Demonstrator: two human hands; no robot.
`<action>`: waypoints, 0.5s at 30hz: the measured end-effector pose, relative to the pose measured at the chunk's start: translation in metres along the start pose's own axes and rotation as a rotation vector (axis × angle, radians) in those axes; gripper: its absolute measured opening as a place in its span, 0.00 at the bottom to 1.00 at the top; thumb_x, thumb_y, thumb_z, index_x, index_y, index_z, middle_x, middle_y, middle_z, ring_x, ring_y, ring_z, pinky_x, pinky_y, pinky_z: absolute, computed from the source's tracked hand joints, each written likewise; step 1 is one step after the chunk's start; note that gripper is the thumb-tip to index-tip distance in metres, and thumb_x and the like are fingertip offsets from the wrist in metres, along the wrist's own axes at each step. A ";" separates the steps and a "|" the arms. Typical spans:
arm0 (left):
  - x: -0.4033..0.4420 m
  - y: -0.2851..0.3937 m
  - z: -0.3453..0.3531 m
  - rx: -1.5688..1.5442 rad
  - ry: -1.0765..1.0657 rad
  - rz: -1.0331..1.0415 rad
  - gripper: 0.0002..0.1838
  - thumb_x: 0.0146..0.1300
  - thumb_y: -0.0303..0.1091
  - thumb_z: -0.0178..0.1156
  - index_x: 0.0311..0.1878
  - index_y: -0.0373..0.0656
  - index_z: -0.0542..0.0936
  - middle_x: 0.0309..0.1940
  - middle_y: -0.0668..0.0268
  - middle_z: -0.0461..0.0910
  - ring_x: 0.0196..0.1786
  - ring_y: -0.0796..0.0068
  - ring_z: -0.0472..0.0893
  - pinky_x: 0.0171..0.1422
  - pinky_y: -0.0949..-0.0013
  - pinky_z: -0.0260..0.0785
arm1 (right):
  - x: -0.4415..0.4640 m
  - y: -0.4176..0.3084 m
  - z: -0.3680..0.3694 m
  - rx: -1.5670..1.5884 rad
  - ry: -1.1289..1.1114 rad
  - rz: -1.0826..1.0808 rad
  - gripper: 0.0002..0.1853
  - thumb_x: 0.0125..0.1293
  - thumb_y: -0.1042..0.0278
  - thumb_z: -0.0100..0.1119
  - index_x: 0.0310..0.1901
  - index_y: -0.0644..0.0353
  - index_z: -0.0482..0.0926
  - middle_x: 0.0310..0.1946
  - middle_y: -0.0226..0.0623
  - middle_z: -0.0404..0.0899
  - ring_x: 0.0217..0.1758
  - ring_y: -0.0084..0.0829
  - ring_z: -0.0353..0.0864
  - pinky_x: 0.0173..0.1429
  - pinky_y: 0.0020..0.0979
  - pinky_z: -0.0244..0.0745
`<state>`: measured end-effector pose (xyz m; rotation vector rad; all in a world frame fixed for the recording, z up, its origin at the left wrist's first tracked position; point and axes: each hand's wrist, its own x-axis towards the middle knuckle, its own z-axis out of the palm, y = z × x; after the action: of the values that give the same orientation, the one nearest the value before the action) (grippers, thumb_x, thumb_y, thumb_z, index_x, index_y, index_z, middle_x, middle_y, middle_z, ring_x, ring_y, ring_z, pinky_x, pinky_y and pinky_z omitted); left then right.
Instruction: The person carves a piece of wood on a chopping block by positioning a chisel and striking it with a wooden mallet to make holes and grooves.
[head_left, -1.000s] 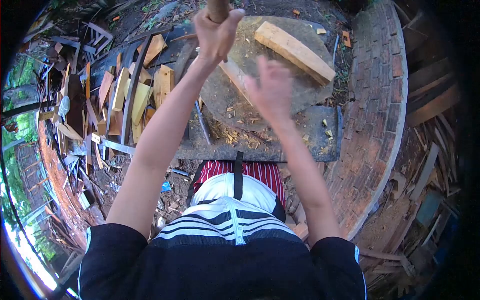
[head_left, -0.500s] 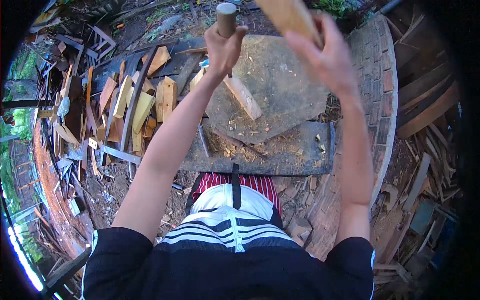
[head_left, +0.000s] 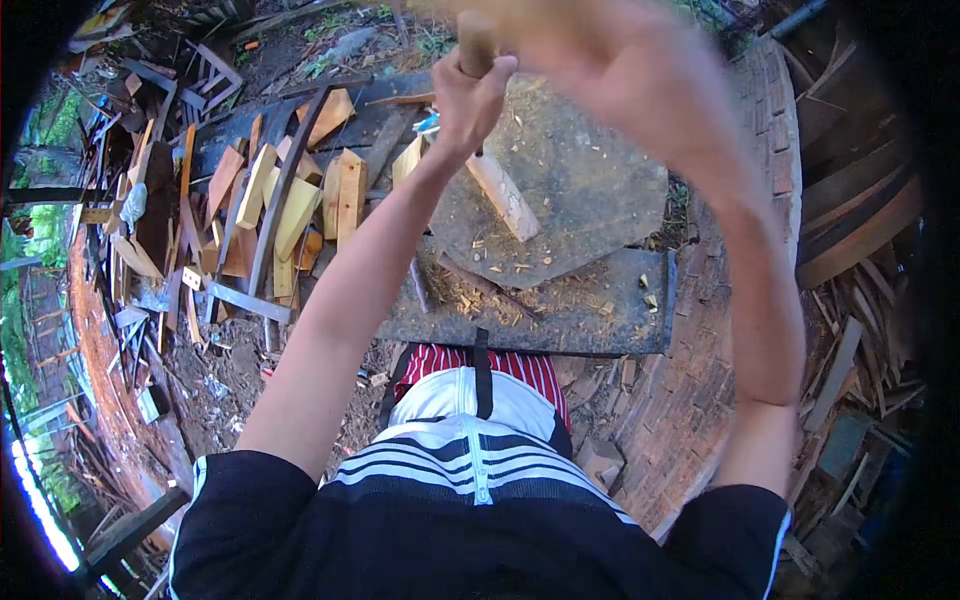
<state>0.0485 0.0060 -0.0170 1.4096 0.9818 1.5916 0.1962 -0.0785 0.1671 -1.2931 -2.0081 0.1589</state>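
My left hand (head_left: 466, 105) is wrapped round the wooden handle of a chisel (head_left: 477, 45), held upright. Below the fist a little of its dark metal shows, at the far end of a pale wood block (head_left: 506, 196) lying on the board. Whether the tip touches the wood is hidden. My right hand (head_left: 645, 85), smeared by motion, grips a thick piece of wood (head_left: 545, 28) at the top of the view. That piece is at the head of the chisel handle; I cannot tell if they touch.
Beneath the block is a worn grey board (head_left: 600, 170) scattered with chips. A dark stick (head_left: 485, 285) and a metal rod (head_left: 418, 285) lie on the near side. Wood offcuts (head_left: 350, 195) pile up at the left. A brick edge (head_left: 775, 170) curves along the right.
My right hand has swung leftward and up with the piece of wood, bringing it over the chisel. My left hand keeps its hold, shifted slightly right in view.
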 end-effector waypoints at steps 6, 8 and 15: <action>0.001 0.001 -0.004 -0.065 -0.004 -0.123 0.11 0.59 0.33 0.69 0.31 0.37 0.79 0.23 0.72 0.77 0.28 0.83 0.74 0.34 0.72 0.68 | -0.036 0.074 0.038 -0.076 0.111 0.093 0.36 0.64 0.46 0.71 0.73 0.44 0.72 0.52 0.49 0.87 0.51 0.50 0.89 0.53 0.50 0.84; 0.004 0.004 -0.010 -0.107 0.003 -0.154 0.12 0.59 0.33 0.70 0.29 0.37 0.78 0.22 0.72 0.77 0.27 0.82 0.74 0.33 0.69 0.68 | -0.078 0.107 0.068 -0.153 0.038 0.293 0.38 0.64 0.47 0.71 0.75 0.33 0.69 0.53 0.47 0.86 0.51 0.51 0.89 0.51 0.50 0.85; 0.010 -0.005 -0.004 -0.028 0.009 -0.079 0.11 0.59 0.31 0.68 0.26 0.39 0.77 0.21 0.72 0.77 0.25 0.83 0.73 0.31 0.70 0.66 | -0.177 0.116 0.141 -0.553 -0.058 0.233 0.41 0.66 0.45 0.69 0.78 0.47 0.66 0.56 0.42 0.81 0.64 0.44 0.78 0.66 0.52 0.70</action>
<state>0.0441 0.0167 -0.0180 1.3291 1.0044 1.5494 0.2327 -0.1308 -0.0791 -1.8840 -2.0185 -0.2747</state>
